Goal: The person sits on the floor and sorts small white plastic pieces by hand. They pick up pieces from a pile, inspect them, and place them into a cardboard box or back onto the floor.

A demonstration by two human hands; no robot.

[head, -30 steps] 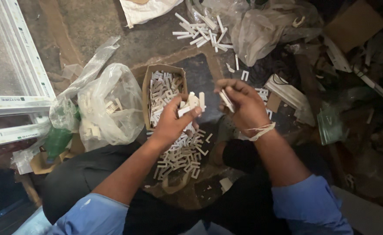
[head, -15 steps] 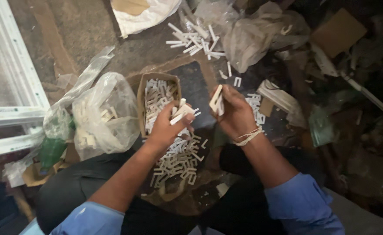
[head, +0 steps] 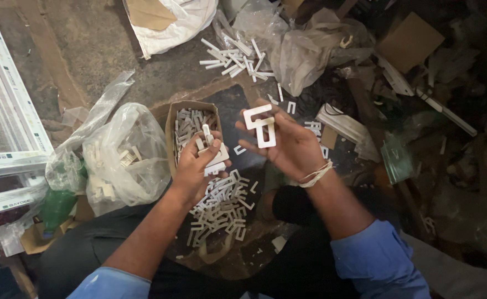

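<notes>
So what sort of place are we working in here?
Likely a window-frame workshop floor: white frame sections on the left, white plastic clips heaped below the hands, a cardboard box of more, scrap bags around.

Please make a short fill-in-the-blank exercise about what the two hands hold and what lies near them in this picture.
1. The right hand holds up white plastic pieces shaped like an angular letter ____.
2. The left hand grips a few white pieces just over a small ____ box full of them.
3. Left of that box lies a clear ____ bag.
4. A pale band is tied around the ____ wrist.

Missing words: C; cardboard; plastic; right
</notes>
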